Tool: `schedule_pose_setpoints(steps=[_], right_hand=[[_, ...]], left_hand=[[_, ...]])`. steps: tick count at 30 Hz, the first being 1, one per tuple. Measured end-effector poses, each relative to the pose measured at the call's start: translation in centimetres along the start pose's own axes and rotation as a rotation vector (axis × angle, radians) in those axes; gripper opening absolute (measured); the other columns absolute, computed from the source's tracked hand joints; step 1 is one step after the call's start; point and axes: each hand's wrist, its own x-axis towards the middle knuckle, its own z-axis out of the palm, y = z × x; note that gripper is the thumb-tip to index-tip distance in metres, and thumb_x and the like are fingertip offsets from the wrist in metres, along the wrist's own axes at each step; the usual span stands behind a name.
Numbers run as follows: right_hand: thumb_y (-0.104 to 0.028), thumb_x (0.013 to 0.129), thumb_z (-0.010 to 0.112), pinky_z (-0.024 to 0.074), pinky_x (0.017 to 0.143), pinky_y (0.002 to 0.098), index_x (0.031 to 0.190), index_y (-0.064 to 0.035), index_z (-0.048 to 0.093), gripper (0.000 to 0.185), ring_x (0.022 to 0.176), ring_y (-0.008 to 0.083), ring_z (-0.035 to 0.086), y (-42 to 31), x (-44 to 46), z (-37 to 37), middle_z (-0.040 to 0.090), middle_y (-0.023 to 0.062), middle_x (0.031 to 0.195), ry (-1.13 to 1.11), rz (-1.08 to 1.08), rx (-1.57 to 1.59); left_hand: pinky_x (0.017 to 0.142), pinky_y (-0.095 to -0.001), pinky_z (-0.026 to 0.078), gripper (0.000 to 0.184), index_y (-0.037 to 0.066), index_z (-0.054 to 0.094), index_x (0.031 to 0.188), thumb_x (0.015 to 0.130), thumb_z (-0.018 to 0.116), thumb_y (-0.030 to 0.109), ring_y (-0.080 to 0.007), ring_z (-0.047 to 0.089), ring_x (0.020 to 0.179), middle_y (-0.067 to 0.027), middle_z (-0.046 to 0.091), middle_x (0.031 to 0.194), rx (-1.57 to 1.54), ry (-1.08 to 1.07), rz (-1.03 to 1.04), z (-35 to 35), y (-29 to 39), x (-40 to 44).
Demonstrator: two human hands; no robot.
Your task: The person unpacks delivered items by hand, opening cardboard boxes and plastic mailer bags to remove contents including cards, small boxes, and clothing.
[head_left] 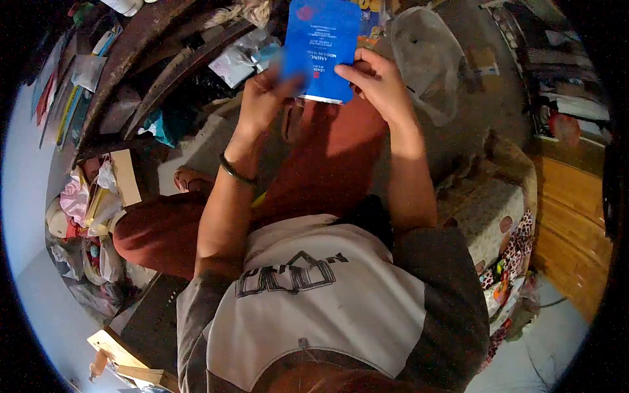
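Observation:
A blue sheet-mask packet (325, 29) with white print is held up in front of me, its lettering upside down from my side. My left hand (263, 101), with a dark bangle on the wrist, grips its lower left edge; the fingertips there are blurred. On the other side my right hand (379, 84) pinches the right edge between thumb and fingers. The packet looks flat, and I cannot see whether it is sealed along its far end.
A clear plastic bag (426, 69) lies on the floor right of the packet. Curved dark wooden pieces (141, 72) and a teal bag (159, 128) are at the left, above a pile of bagged items (98, 203). A wooden drawer unit (570, 216) stands at right.

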Motion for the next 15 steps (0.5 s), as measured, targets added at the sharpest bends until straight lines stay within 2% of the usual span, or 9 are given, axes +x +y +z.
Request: schedule_pose_setpoints(steps=[2,3,6,8,10,13,15], right_hand=[[-0.023,0.08,0.074,0.0489,0.068,0.0281,0.095,-0.0035,0.064,0.026,0.072,0.0142,0.062,-0.3,-1.1,-0.3,0.067,0.0055,0.08,0.073,-0.068,0.054],[-0.018,0.082,0.072,0.0486,0.068,0.0283,0.096,-0.0021,0.063,0.023,0.072,0.0132,0.061,-0.8,-1.9,-1.1,0.066,0.0062,0.081,0.255,-0.104,-0.069],[-0.015,0.086,0.066,0.0479,0.067,0.0291,0.098,-0.0028,0.064,0.017,0.075,0.0129,0.059,-1.1,-3.0,-7.5,0.067,0.0068,0.084,0.774,-0.09,-0.061],[-0.015,0.087,0.063,0.0492,0.068,0.0325,0.101,-0.0018,0.064,0.019,0.072,0.018,0.063,2.0,-3.2,-13.8,0.068,0.0095,0.085,0.912,-0.146,-0.354],[-0.021,0.088,0.06,0.0513,0.069,0.0404,0.104,-0.0061,0.066,0.023,0.073,0.0283,0.066,5.4,-3.6,-18.6,0.069,0.0139,0.086,0.849,-0.116,-0.733],[-0.029,0.088,0.057,0.0515,0.072,0.0474,0.106,-0.0129,0.067,0.026,0.081,0.0357,0.066,5.5,-3.2,-19.5,0.068,0.0162,0.088,0.645,0.261,-1.155],[-0.03,0.088,0.056,0.051,0.072,0.0449,0.107,-0.0147,0.068,0.026,0.083,0.0356,0.065,7.7,-1.9,-19.4,0.068,0.0135,0.088,0.54,0.261,-1.163]], left_hand=[[0.078,-0.0272,0.048,0.022,0.002,0.067,0.102,0.089,0.064,0.019,-0.0115,0.061,0.082,-0.0043,0.068,0.091,0.09,-0.072,0.109,-1.2,-1.9,0.3],[0.078,-0.0271,0.048,0.023,0.001,0.066,0.102,0.091,0.063,0.02,-0.0114,0.061,0.083,-0.0043,0.068,0.091,0.131,-0.117,0.163,-1.7,-2.7,0.9],[0.078,-0.0257,0.047,0.027,0.0,0.065,0.104,0.093,0.059,0.023,-0.0111,0.06,0.085,-0.0047,0.067,0.093,0.391,-0.016,0.28,-0.8,-0.1,-1.6],[0.079,-0.0251,0.046,0.027,-0.001,0.064,0.105,0.094,0.058,0.024,-0.0112,0.059,0.086,-0.0052,0.067,0.096,0.367,0.016,0.235,-2.0,-0.2,-2.0],[0.078,-0.0255,0.046,0.027,0.0,0.064,0.105,0.094,0.057,0.024,-0.0116,0.059,0.085,-0.0054,0.067,0.095,0.447,0.045,0.255,-5.2,-2.5,-1.6],[0.077,-0.0264,0.046,0.027,0.0,0.065,0.102,0.094,0.057,0.024,-0.0126,0.059,0.083,-0.0056,0.067,0.093,0.455,0.102,0.309,-7.8,-5.1,-1.7],[0.076,-0.0271,0.047,0.026,0.0,0.065,0.1,0.094,0.057,0.024,-0.0131,0.059,0.082,-0.0061,0.067,0.092,0.481,0.133,0.283,-8.9,-6.1,-2.3]])
